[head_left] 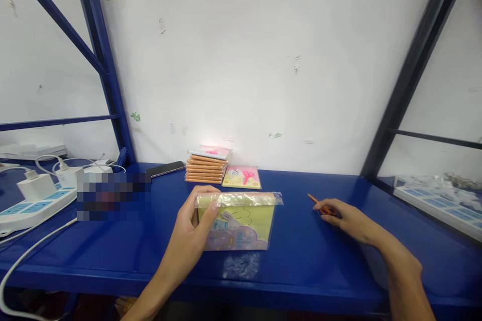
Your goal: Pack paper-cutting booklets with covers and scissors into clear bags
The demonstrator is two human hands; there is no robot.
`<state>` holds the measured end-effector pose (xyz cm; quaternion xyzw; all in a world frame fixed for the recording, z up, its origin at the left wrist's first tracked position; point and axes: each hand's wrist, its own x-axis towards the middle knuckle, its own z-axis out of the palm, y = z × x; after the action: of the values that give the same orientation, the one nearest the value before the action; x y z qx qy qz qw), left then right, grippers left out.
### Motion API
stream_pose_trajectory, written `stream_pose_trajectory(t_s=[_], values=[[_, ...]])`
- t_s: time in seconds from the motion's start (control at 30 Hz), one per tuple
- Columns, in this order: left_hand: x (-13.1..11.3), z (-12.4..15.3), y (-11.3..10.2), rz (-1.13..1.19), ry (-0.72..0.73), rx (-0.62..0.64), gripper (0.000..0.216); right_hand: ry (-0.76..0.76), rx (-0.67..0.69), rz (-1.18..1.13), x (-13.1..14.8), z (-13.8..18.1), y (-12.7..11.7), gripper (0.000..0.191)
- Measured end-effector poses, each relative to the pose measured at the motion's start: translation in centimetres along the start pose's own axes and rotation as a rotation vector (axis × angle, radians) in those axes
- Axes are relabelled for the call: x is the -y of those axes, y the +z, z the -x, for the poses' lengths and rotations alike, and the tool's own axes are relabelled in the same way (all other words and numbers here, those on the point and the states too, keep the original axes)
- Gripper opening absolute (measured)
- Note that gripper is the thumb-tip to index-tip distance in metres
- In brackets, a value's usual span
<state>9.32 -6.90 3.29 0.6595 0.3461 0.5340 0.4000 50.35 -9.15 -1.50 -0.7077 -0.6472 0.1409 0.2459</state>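
Observation:
My left hand point(196, 228) grips the left end of a plastic-wrapped pack of yellow notebooks point(241, 220) with a cartoon rabbit on the cover, held just above the blue shelf point(301, 261). My right hand point(344, 218) rests on the shelf to the right, fingers closed around a thin orange pencil-like stick point(316, 200) whose tip points left. Behind the pack stands a stack of several orange-edged notebooks point(207, 165), and one pink-and-yellow notebook point(242, 177) lies flat beside it.
A dark phone point(165, 168) lies left of the stack. White power strips, chargers and cables point(37, 195) fill the left end. Another white power strip point(440, 205) sits on the adjoining shelf at right. Blue and black rack posts frame the white wall.

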Motion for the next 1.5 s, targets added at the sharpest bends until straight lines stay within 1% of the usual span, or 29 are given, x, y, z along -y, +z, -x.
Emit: stream_pose_trajectory(t_s=[0.07, 0.13, 0.27, 0.37, 0.43, 0.53, 0.6, 0.67, 0.7, 0.77, 0.8, 0.83, 0.93, 1.03, 1.13, 1.23, 1.4, 1.5], values=[[0.0, 0.0, 0.0, -0.031, 0.009, -0.021, 0.026, -0.011, 0.056, -0.086, 1.0, 0.0, 0.0, 0.031], [0.1, 0.0, 0.0, -0.041, 0.0, -0.02, 0.026, -0.001, 0.108, -0.165, 1.9, 0.1, 0.1, 0.028], [0.0, 0.0, -0.2, -0.021, -0.041, 0.009, 0.026, -0.034, 0.14, -0.26, 3.5, 0.5, 0.3, 0.033], [0.1, -0.1, -0.1, -0.005, -0.039, 0.005, 0.027, -0.087, 0.153, -0.33, 5.0, 1.0, 0.0, 0.041], [0.3, -0.1, 0.0, -0.013, -0.022, -0.02, 0.026, -0.108, 0.148, -0.382, 6.7, 1.7, -0.4, 0.044], [0.6, -0.2, 0.2, -0.014, -0.026, -0.025, 0.028, -0.14, 0.127, -0.468, 10.2, 3.5, -1.2, 0.038], [0.8, -0.2, 0.2, -0.008, -0.041, -0.001, 0.03, -0.168, 0.152, -0.492, 12.7, 5.1, -1.6, 0.033], [0.9, -0.3, 0.1, -0.014, -0.041, 0.015, 0.03, -0.229, 0.146, -0.439, 15.0, 6.6, -1.6, 0.029], [0.9, -0.3, 0.1, -0.018, -0.038, 0.021, 0.031, -0.278, 0.126, -0.384, 15.9, 7.1, -1.4, 0.024], [0.9, -0.3, 0.0, -0.017, -0.035, 0.035, 0.031, -0.396, 0.048, -0.251, 17.4, 7.7, -0.8, 0.014], [0.9, -0.3, -0.1, -0.012, -0.035, 0.045, 0.031, -0.456, -0.001, -0.187, 18.0, 7.8, -0.3, 0.013], [0.9, -0.3, -0.1, -0.004, -0.033, 0.057, 0.031, -0.51, -0.051, -0.126, 18.4, 7.7, 0.1, 0.017], [0.9, -0.3, -0.1, 0.006, -0.027, 0.077, 0.032, -0.592, -0.205, 0.03, 19.2, 7.2, 1.2, 0.032], [0.9, -0.1, -0.1, 0.005, -0.03, 0.093, 0.032, -0.563, -0.338, 0.149, 19.0, 6.8, 1.7, 0.047], [0.9, 0.1, -0.1, 0.002, -0.029, 0.109, 0.031, -0.539, -0.387, 0.213, 18.5, 6.6, 1.8, 0.055], [0.9, 0.1, 0.0, -0.004, -0.021, 0.108, 0.03, -0.569, -0.381, 0.202, 18.4, 6.6, 1.7, 0.051], [1.1, 0.2, 0.2, -0.011, -0.007, 0.114, 0.032, -0.618, -0.413, 0.002, 19.6, 6.8, 1.8, 0.035], [1.3, 0.4, 0.2, -0.026, 0.021, 0.116, 0.03, -0.627, -0.366, -0.063, 20.1, 6.8, 2.3, 0.029]])
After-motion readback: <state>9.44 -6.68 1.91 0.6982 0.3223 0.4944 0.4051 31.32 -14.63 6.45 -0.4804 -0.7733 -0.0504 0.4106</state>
